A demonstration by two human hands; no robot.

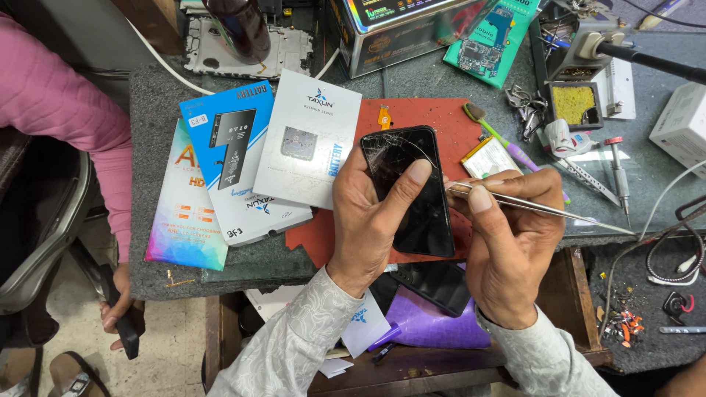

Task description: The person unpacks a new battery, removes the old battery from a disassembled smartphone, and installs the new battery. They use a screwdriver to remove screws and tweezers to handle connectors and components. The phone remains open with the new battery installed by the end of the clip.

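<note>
Over the red mat (441, 117) on the bench, the left hand (368, 220) wraps its fingers around a cracked black phone (409, 191) while the right hand (511, 242) pinches metal tweezers (544, 209) at its edge, so a slip could scratch or break the glass more.

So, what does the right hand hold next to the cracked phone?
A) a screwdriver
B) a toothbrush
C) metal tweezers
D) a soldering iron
C: the right hand pinches thin metal tweezers beside the phone, which the left hand holds.
</note>
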